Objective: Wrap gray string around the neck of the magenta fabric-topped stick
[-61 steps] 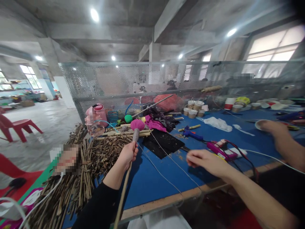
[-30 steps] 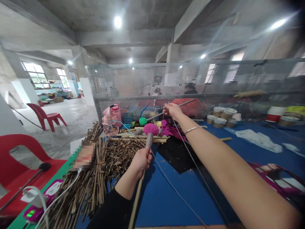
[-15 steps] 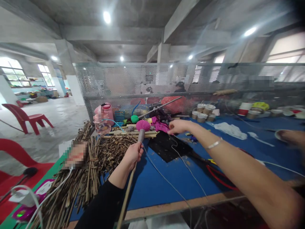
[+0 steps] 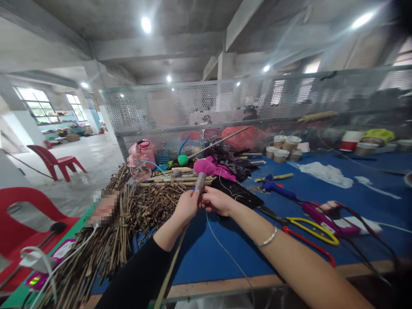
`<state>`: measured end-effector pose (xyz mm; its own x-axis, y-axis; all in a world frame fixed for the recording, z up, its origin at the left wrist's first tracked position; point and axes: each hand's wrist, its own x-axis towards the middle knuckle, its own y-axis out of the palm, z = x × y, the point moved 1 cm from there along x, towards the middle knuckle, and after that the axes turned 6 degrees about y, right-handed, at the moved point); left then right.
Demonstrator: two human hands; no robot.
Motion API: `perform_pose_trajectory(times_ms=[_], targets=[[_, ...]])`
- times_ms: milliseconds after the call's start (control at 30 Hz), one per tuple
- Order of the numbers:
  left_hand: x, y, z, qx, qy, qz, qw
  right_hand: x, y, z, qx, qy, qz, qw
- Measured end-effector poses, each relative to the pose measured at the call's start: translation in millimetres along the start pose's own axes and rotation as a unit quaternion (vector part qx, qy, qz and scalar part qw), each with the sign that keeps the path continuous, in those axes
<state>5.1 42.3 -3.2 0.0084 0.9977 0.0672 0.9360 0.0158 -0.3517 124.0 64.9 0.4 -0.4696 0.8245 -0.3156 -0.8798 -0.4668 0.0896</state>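
A wooden stick [image 4: 170,266] is gripped by my left hand [image 4: 186,205], whose fingers are wrapped round it. Its upper end has a grey-wound neck [image 4: 200,182] topped by a magenta ball [image 4: 204,166]. My right hand [image 4: 216,201] is closed in a pinch against the neck, touching my left fingers. A thin grey string [image 4: 222,242] runs from my hands down over the table's front edge; the pinched part is hidden by the fingers. Beyond my right hand lies a black cloth [image 4: 240,193], with magenta fabric [image 4: 225,171] behind it.
Bundled dry sticks [image 4: 125,227] fill the left. To the right lie scissors [image 4: 312,231] with red and yellow handles, a blue glue gun [image 4: 278,189] and a purple power strip [image 4: 331,223]. Small cups [image 4: 281,154] and a pink jug [image 4: 141,159] stand by the perforated screen [image 4: 180,107].
My right hand has come back left and down from beyond the stick to its neck, beside my left hand. The stick's ball end has shifted slightly right. The view has turned a little left.
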Motion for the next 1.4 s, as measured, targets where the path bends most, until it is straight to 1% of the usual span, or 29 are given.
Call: perform_pose_trajectory(times_ms=[33, 100, 200, 233, 300, 367, 433, 500, 533, 567, 600, 633, 700, 733, 767, 800, 833, 867, 900, 933, 967, 1000, 1033, 1067, 1133, 1200, 1333, 1400], targets=[[0.7, -1.9, 2.9, -0.012, -0.008, -0.008, 1.000, 4.1, -0.1, -2.0, -0.021, -0.006, -0.034, 0.999], [-0.3, -6.3, 7.8, -0.065, -0.032, -0.012, 0.997, 7.5, -2.0, -6.7, -0.062, -0.050, -0.085, 0.993], [-4.9, -11.0, 10.1, -0.173, -0.055, 0.011, 0.983, 3.1, -6.4, -10.6, -0.100, -0.156, -0.123, 0.975], [-6.7, -11.7, 9.5, -0.206, -0.062, 0.024, 0.976, 0.6, -7.9, -10.8, -0.104, -0.178, -0.129, 0.970], [-10.1, -12.1, 6.4, -0.262, -0.077, 0.046, 0.961, -3.8, -10.2, -10.4, -0.102, -0.193, -0.130, 0.967], [-13.5, -11.9, 1.9, -0.318, -0.099, 0.053, 0.941, -6.1, -11.0, -9.7, -0.094, -0.188, -0.123, 0.970], [-16.8, -11.7, -3.2, -0.386, -0.121, 0.063, 0.912, -6.2, -10.0, -9.5, -0.088, -0.186, -0.108, 0.973], [-19.6, -11.9, -7.5, -0.451, -0.138, 0.090, 0.877, -4.6, -8.3, -10.0, -0.084, -0.191, -0.094, 0.973], [-20.8, -12.2, -9.0, -0.472, -0.143, 0.103, 0.864, -3.4, -7.8, -10.5, -0.084, -0.195, -0.089, 0.973], [-21.7, -12.6, -9.9, -0.482, -0.143, 0.111, 0.857, -2.3, -7.8, -11.2, -0.088, -0.198, -0.085, 0.972], [-22.3, -13.0, -10.0, -0.479, -0.140, 0.113, 0.859, -1.3, -8.4, -12.0, -0.102, -0.200, -0.081, 0.971], [-22.6, -13.2, -9.6, -0.466, -0.133, 0.109, 0.868, -0.5, -9.5, -12.7, -0.124, -0.203, -0.077, 0.968], [-22.5, -12.7, -7.3, -0.416, -0.117, 0.087, 0.898, 0.4, -12.7, -13.6, -0.173, -0.212, -0.074, 0.959], [-22.2, -11.9, -5.7, -0.381, -0.109, 0.073, 0.915, 0.6, -14.2, -13.7, -0.180, -0.213, -0.080, 0.957], [-21.8, -10.7, -3.9, -0.341, -0.100, 0.060, 0.933, 0.6, -15.1, -13.9, -0.165, -0.209, -0.085, 0.960], [-21.5, -9.3, -2.1, -0.299, -0.093, 0.049, 0.948, 0.5, -15.1, -14.2, -0.128, -0.199, -0.084, 0.968], [-21.2, -7.9, -0.3, -0.255, -0.084, 0.040, 0.963, 0.4, -13.8, -14.9, -0.075, -0.185, -0.068, 0.977], [-20.8, -6.4, 1.6, -0.212, -0.074, 0.032, 0.974, 0.2, -11.2, -15.9, -0.019, -0.166, -0.034, 0.985], [-20.4, -5.1, 3.7, -0.177, -0.067, 0.026, 0.982, -0.2, -7.8, -17.2, 0.029, -0.144, 0.014, 0.989], [-20.0, -4.1, 6.0, -0.149, -0.060, 0.020, 0.987, -0.7, -4.1, -18.6, 0.060, -0.119, 0.065, 0.989], [-19.5, -3.5, 8.4, -0.124, -0.053, 0.012, 0.991, -1.5, -0.9, -20.1, 0.074, -0.095, 0.102, 0.987], [-18.8, -3.4, 10.9, -0.101, -0.045, 0.002, 0.994, -2.3, 1.2, -21.3, 0.069, -0.072, 0.117, 0.988], [-18.1, -3.6, 13.4, -0.080, -0.037, -0.008, 0.996, -3.0, 1.9, -22.0, 0.049, -0.054, 0.107, 0.992], [-17.5, -4.0, 15.6, -0.060, -0.029, -0.018, 0.998, -3.8, 1.4, -22.0, 0.021, -0.048, 0.076, 0.996], [-16.6, -4.4, 18.5, -0.033, -0.015, -0.031, 0.999, -5.6, -1.9, -19.8, -0.030, -0.061, 0.007, 0.998], [-17.1, -3.4, 18.3, -0.043, -0.021, -0.023, 0.999, -7.6, -5.6, -15.8, -0.045, -0.089, -0.033, 0.994], [-21.3, 0.3, 8.3, -0.129, -0.059, 0.023, 0.990, -11.2, -9.3, -8.9, 0.003, -0.116, -0.040, 0.992], [-23.4, 0.7, 1.7, -0.192, -0.065, 0.031, 0.979, -11.7, -8.8, -7.2, 0.016, -0.120, -0.031, 0.992]])
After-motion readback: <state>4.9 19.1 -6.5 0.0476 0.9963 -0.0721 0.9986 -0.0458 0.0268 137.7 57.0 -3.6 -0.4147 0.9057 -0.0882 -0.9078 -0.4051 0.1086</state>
